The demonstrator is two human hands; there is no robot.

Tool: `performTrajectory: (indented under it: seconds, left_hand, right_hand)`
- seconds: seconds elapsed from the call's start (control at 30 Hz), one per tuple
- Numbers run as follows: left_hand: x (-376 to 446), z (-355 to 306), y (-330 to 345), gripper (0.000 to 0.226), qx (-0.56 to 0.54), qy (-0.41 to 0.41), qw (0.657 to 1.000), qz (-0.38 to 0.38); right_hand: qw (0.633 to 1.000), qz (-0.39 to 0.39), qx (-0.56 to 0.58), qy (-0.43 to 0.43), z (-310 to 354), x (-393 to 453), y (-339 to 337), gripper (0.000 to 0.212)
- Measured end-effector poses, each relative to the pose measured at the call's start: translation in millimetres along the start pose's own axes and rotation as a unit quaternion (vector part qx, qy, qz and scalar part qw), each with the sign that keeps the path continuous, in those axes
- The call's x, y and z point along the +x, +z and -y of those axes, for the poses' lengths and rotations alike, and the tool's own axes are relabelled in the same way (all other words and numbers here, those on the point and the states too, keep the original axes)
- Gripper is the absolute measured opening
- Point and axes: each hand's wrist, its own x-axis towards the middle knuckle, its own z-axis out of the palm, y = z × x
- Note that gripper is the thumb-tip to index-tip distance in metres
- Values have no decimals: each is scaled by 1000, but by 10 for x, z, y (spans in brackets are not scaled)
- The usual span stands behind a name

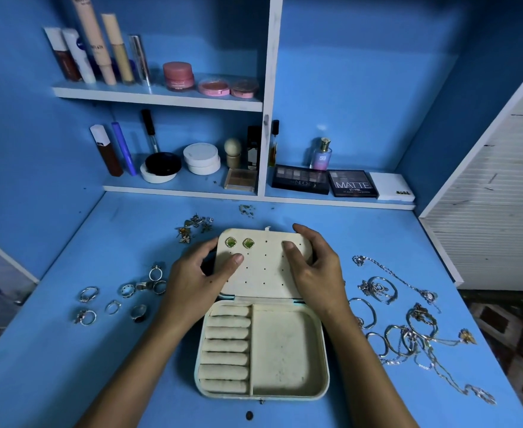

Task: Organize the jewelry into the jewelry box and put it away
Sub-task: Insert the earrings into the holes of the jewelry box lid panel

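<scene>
A cream jewelry box (284, 350) lies open on the blue desk, ring rolls at its left, an empty tray at its right. Its raised lid panel (263, 273) has rows of holes and carries two green earrings (239, 243) at the top left. My left hand (198, 282) grips the lid's left edge, thumb on the panel. My right hand (312, 270) grips the lid's right edge, thumb also on the panel. Several rings (124, 295) lie left of the box, small earrings (193, 228) behind it to the left, bracelets and necklaces (405, 322) to the right.
Two shelves behind the desk hold cosmetics: tubes (99, 50), pink jars (178, 76), compacts (201, 159), a perfume bottle (321, 154) and eyeshadow palettes (300, 179). A white slatted panel (495, 196) stands at the right. A few tiny pieces (246, 209) lie near the lower shelf edge.
</scene>
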Motion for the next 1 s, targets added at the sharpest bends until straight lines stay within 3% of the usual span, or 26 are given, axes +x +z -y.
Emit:
performTrajectory:
  seconds: [0.17,0.3,0.43,0.53,0.8,1.0]
  left_hand:
    - [139,-57,-12,16,87,-28,996,-12]
    - [384,-63,-111,48,147,-4,989,-30]
    - [663,-154,-312,16,178,30,980,-82]
    - [885,-121,-494,9,232,40,967,-100]
    - [1148,127,-684,9,296,-21,955,26]
    - [1171,103,-620,12,337,-51,940,24]
  right_hand:
    - [1000,-3,-3,8,-29,3,-8,31]
    - [1000,-1,-12,7,-24,6,-14,30]
    - [1000,4,-12,9,-16,3,-17,30]
    - [1000,12,-5,7,4,0,-18,30]
    - [1000,16,12,15,51,-18,-36,27]
    - [1000,15,4,22,30,-13,-31,27]
